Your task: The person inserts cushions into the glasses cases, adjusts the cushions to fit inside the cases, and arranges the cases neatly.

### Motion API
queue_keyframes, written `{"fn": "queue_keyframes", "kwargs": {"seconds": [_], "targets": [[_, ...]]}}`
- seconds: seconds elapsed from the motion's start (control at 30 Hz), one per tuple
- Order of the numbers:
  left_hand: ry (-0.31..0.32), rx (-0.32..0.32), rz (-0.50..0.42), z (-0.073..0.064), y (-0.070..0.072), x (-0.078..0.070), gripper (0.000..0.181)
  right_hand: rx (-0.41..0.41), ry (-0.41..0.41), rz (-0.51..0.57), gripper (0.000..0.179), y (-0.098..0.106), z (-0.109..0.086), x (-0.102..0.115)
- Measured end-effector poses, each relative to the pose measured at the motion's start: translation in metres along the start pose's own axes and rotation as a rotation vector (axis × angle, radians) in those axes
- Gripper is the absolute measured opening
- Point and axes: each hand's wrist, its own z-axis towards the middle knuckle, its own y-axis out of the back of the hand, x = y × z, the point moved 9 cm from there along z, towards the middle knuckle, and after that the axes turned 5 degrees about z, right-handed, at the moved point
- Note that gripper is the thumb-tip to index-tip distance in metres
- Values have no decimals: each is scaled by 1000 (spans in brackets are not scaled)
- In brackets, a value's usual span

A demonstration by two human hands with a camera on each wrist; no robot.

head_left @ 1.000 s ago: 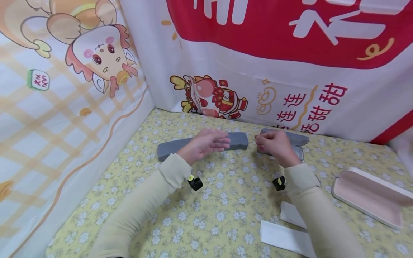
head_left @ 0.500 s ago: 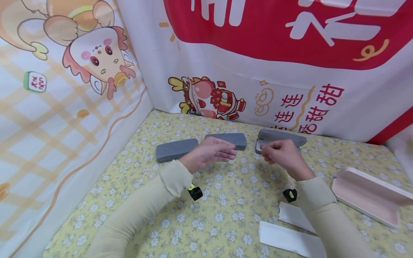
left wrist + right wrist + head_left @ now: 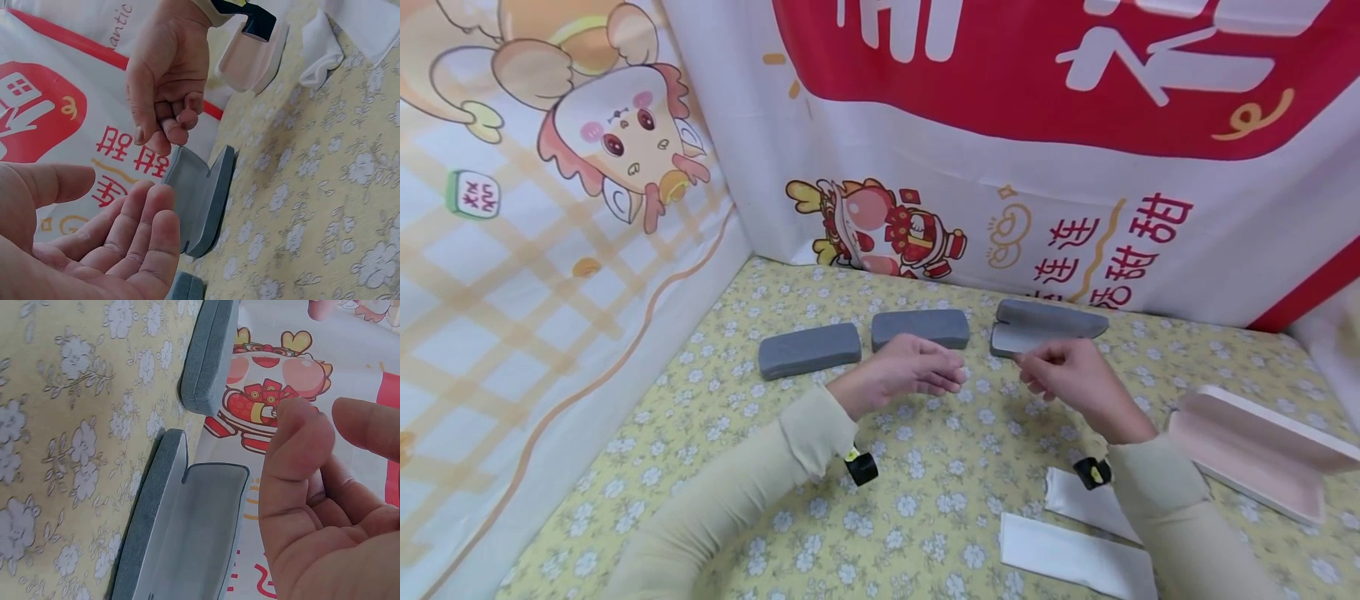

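My left hand (image 3: 901,375) hovers over the table with its fingers extended and nothing in them. To its right, my right hand (image 3: 1078,383) hangs in the air, fingers loosely bent; in the right wrist view its thumb and forefinger are apart with nothing between. Just behind the right hand lies a grey glasses case (image 3: 1051,317) with its lid up; the pale lining (image 3: 209,512) shows, and the hand hides part of its front. Two closed grey glasses cases stand behind the left hand: one (image 3: 921,327) in the middle, another (image 3: 810,350) farther left.
An open glasses case with pink lining (image 3: 1247,458) lies at the right. Two white cloths, a smaller one (image 3: 1082,500) and a longer one (image 3: 1067,554), lie near the right forearm, which partly covers them. Printed curtains (image 3: 880,133) border the flowered tablecloth (image 3: 880,517) behind and at left.
Both hands have drawn back toward the body, the right one away from the open grey case and the left one off the closed cases, shifting slightly right. The cases stay put.
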Motion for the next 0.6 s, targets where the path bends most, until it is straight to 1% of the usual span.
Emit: {"fn": "queue_keyframes", "kwargs": {"seconds": [0.2, 0.37, 0.6], "targets": [[27, 31, 9, -2, -11, 6, 27, 2, -29, -55, 33, 2, -9, -7], [15, 44, 26, -4, -18, 6, 25, 11, -36, -57, 32, 3, -18, -10], [5, 65, 48, -3, -26, 10, 20, 23, -68, -33, 33, 5, -30, -17]]}}
